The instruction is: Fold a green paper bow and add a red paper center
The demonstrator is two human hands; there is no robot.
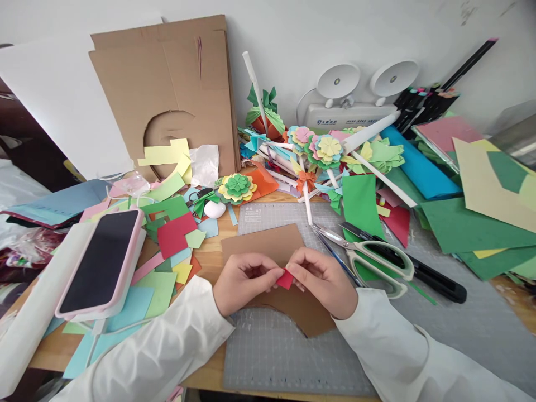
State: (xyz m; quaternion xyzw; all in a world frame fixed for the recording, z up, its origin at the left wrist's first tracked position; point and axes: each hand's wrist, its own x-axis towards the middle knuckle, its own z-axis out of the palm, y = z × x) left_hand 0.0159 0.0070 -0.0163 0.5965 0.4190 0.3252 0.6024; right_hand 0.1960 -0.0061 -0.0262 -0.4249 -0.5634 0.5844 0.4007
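Note:
A small piece of red paper (pixel 285 280) is pinched between both hands at the middle of the view. My left hand (pixel 248 281) grips its left side with thumb and fingers. On its other side, my right hand (pixel 324 279) holds it in a pinch, fingertips close to the left ones. Beneath both hands lies a piece of brown cardboard (pixel 268 241) with a curved cut along its near edge. The cardboard rests on a grey cutting mat (pixel 268 357). Scissors with pale green handles (pixel 383 258) and a black utility knife (pixel 439 279) lie just right of my right hand.
Left are a phone in a pink case (pixel 103 259) with a cable and scattered paper scraps (pixel 178 231). Behind stand cardboard sheets (pixel 188 78), paper flowers (pixel 238 188) and an emergency lamp (pixel 352 114). Markers (pixel 431 103) and green paper sheets (pixel 473 223) are on the right.

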